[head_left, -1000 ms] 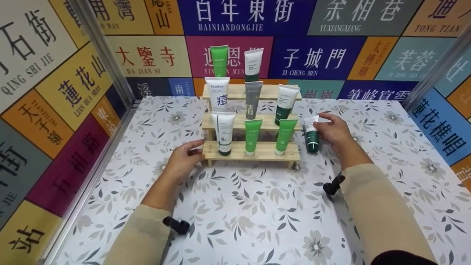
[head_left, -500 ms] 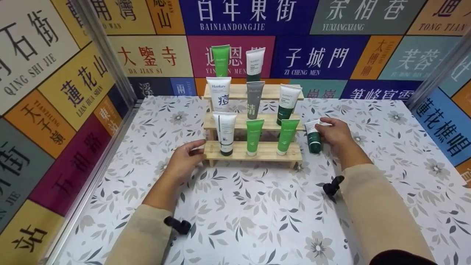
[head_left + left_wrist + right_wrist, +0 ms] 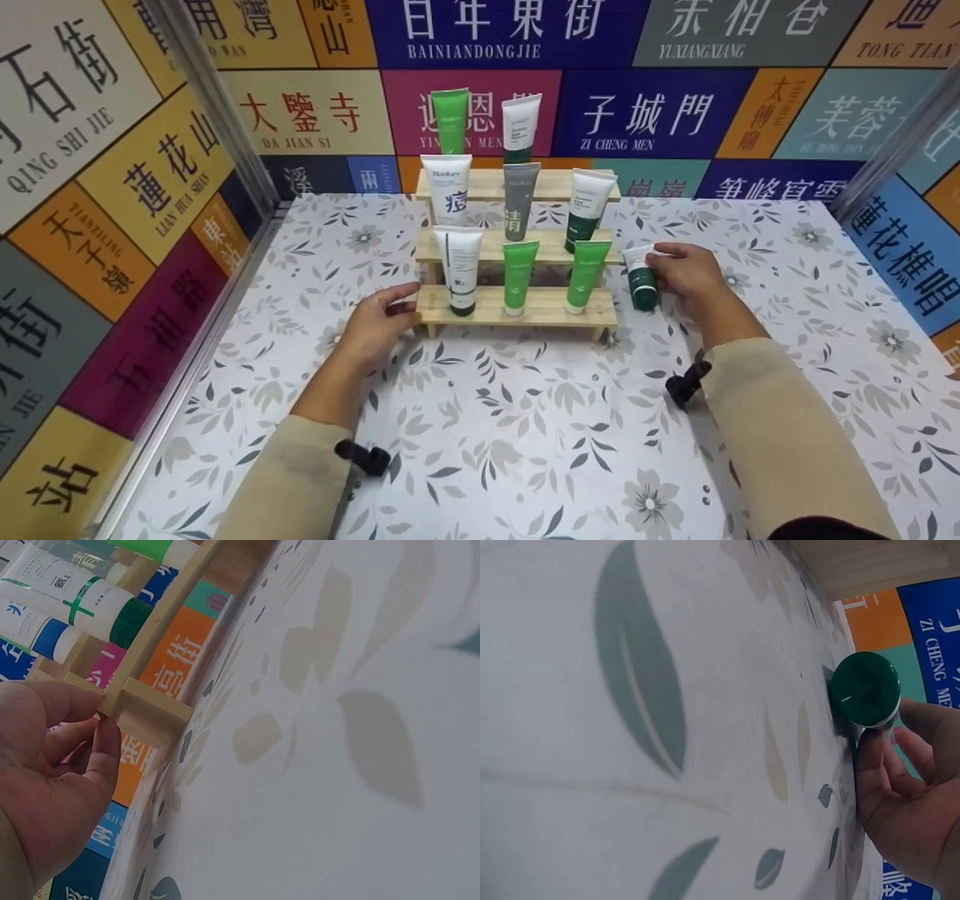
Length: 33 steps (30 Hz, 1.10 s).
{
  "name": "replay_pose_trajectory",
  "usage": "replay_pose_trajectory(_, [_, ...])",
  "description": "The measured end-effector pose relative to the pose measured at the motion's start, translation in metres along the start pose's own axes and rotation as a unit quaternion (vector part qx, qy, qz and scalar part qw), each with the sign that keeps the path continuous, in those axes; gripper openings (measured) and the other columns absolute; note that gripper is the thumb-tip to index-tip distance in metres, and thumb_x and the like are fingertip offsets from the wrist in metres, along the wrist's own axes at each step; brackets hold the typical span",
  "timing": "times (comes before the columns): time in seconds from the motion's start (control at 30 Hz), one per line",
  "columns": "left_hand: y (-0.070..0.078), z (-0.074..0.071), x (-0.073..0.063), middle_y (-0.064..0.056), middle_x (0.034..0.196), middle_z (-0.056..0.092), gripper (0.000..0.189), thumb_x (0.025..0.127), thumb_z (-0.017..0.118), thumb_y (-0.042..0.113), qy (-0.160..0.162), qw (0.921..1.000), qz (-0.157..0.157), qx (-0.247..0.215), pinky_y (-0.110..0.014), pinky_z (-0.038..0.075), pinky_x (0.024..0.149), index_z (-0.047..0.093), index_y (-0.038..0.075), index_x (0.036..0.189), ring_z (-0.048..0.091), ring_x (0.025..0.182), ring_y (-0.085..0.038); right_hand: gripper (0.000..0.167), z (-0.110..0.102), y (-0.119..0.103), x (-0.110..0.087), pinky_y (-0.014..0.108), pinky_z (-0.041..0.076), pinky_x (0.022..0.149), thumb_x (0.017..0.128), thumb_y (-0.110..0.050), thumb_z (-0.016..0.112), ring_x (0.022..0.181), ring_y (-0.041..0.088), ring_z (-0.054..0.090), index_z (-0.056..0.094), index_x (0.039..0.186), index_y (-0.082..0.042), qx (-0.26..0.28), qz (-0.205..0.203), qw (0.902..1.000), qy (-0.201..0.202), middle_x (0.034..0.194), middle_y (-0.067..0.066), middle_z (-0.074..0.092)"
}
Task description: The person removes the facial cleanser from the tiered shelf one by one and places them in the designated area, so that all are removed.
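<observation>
Green-and-white tube (image 3: 641, 279): just right of the wooden rack (image 3: 489, 304), low at the tabletop (image 3: 517, 420), cap (image 3: 865, 688) toward the person.
Right hand (image 3: 687, 272): pinches that tube; handling it seems the step in hand, and the next move likely calls for clearance from the rack's end.
Left hand (image 3: 377, 316): thumb and finger pinch the rack's left end.
Rack: one, three tiers.
Shelved tubes (image 3: 517, 279): eight; three bottom, three middle, two top.
</observation>
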<state>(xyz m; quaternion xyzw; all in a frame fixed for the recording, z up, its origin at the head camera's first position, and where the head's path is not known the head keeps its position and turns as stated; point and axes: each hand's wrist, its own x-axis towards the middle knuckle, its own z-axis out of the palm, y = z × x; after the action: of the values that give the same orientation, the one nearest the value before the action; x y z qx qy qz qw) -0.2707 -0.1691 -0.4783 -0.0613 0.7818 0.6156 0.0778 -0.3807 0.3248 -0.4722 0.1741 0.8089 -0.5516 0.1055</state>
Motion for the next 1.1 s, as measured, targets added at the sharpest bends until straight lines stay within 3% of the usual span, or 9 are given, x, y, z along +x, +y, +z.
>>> replay_pose_trajectory(0.23, [0.0, 0.0, 0.0, -0.013, 0.137, 0.069, 0.053, 0.098, 0.071, 0.006, 0.0, 0.9999, 0.001, -0.012, -0.033, 0.058, 0.1, 0.063, 0.016, 0.149, 0.065, 0.126, -0.023, 0.062, -0.009, 0.002, -0.009, 0.03, 0.059, 0.106, 0.107, -0.036, 0.065, 0.122, 0.015, 0.065, 0.045, 0.164, -0.02, 0.043, 0.0, 0.999, -0.016, 0.153, 0.008, 0.055])
replay_pose_trajectory(0.5, [0.0, 0.001, -0.001, -0.016, 0.136, 0.07, 0.054, 0.097, 0.071, 0.004, 0.0, 0.9998, 0.009, -0.016, -0.034, 0.058, 0.1, 0.062, 0.013, 0.15, 0.066, 0.122, -0.023, 0.068, -0.016, 0.004, -0.016, 0.035, 0.054, 0.116, 0.107, -0.037, 0.065, 0.142, 0.021, 0.058, 0.038, 0.167, -0.021, 0.063, 0.002, 0.997, -0.044, 0.166, 0.011, 0.048])
replay_pose_trajectory(0.8, [0.001, 0.0, -0.002, -0.015, 0.14, 0.069, 0.054, 0.099, 0.07, 0.006, -0.003, 1.0, 0.0, -0.005, -0.027, 0.057, 0.099, 0.061, 0.014, 0.151, 0.065, 0.129, -0.024, 0.07, -0.019, 0.005, -0.019, 0.032, 0.055, 0.114, 0.107, -0.036, 0.065, 0.134, 0.015, 0.063, 0.036, 0.168, -0.019, 0.089, -0.002, 0.9949, -0.048, 0.167, 0.01, 0.045])
replay_pose_trajectory(0.97, [0.001, 0.0, -0.002, -0.015, 0.139, 0.069, 0.054, 0.098, 0.071, 0.007, -0.003, 1.0, 0.0, -0.004, -0.031, 0.057, 0.101, 0.061, 0.015, 0.151, 0.065, 0.128, -0.024, 0.069, -0.023, 0.003, -0.021, 0.031, 0.056, 0.112, 0.108, -0.035, 0.064, 0.13, 0.013, 0.065, 0.034, 0.169, -0.018, 0.104, -0.006, 0.9935, -0.044, 0.169, 0.01, 0.045])
replay_pose_trajectory(1.1, [0.0, 0.001, -0.002, -0.014, 0.139, 0.069, 0.054, 0.098, 0.07, 0.007, -0.001, 1.0, 0.001, -0.005, -0.03, 0.056, 0.102, 0.062, 0.015, 0.151, 0.065, 0.129, -0.024, 0.068, -0.025, 0.001, -0.023, 0.031, 0.056, 0.112, 0.109, -0.029, 0.062, 0.136, 0.02, 0.063, 0.034, 0.168, -0.013, 0.123, -0.026, 0.9912, -0.041, 0.17, 0.015, 0.042])
